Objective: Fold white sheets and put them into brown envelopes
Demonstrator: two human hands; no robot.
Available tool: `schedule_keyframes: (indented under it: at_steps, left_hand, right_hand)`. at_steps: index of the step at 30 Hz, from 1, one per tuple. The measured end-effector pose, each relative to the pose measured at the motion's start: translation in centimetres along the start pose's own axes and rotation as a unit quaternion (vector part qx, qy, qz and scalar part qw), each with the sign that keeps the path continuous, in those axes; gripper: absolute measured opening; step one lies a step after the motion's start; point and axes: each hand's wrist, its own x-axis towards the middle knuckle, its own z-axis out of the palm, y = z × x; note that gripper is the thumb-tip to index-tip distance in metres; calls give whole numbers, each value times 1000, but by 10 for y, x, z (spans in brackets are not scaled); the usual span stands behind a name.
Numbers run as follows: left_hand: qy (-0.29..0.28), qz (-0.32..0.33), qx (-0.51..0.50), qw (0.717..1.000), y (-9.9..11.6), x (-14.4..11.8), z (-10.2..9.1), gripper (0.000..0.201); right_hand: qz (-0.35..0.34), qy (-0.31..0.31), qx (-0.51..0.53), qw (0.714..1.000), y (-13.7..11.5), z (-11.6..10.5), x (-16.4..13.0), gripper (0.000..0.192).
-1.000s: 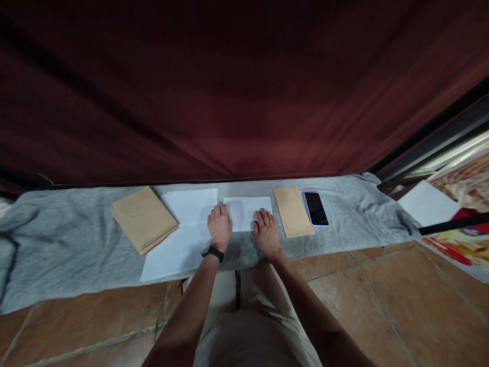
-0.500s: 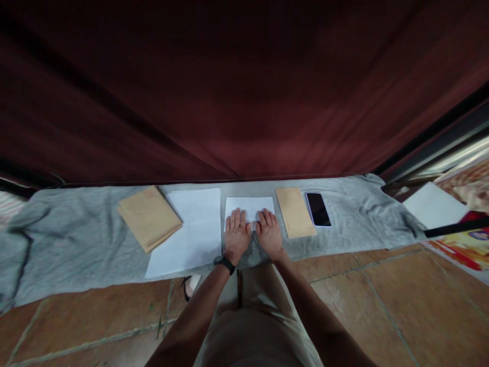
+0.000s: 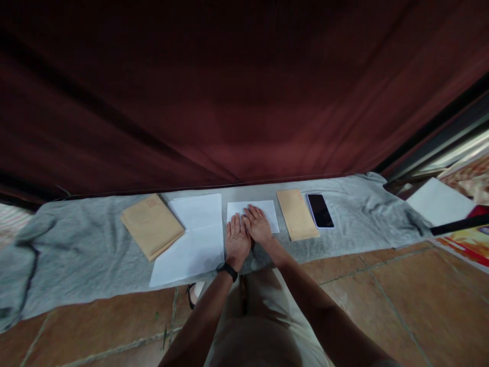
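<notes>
A folded white sheet of paper (image 3: 272, 214) lies flat on the grey cloth, partly covered by both hands. My left hand (image 3: 237, 242) rests palm down on its left part, fingers stretched out. Beside it, almost touching, my right hand (image 3: 259, 224) lies flat on the paper's middle, its fingers angled up and to the left. Neither hand grips anything. Just right of the paper is a single brown envelope (image 3: 297, 214). To the left, larger white sheets (image 3: 198, 229) lie partly beneath a stack of brown envelopes (image 3: 153, 224).
A phone (image 3: 320, 210) with a dark screen lies right of the single envelope. The grey cloth (image 3: 87, 244) covers a long narrow surface against a dark red curtain (image 3: 244, 112). Farther right are a white sheet (image 3: 439, 201) and a colourful printed item (image 3: 468, 250). Tiled floor (image 3: 374, 300) lies below.
My right hand has slid left across the paper, from its right part to the middle beside my left hand. My left hand stays on the paper's left part. The view has tilted slightly.
</notes>
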Motion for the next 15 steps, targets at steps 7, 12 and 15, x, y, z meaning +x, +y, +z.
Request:
schedule_keyframes:
  at_steps: [7,12,15]
  left_hand:
    - [33,-5,-22,999,0,-2,1,57]
    - [39,-1,-25,999,6,5,0,57]
    - [25,53,-44,997,19,24,1,56]
  right_hand:
    - [14,16,-49,999,36,-10,-16,46]
    - [21,27,-64,997,49,-12,-27,48]
    - [18,23,-73,997,50,-11,-30,49]
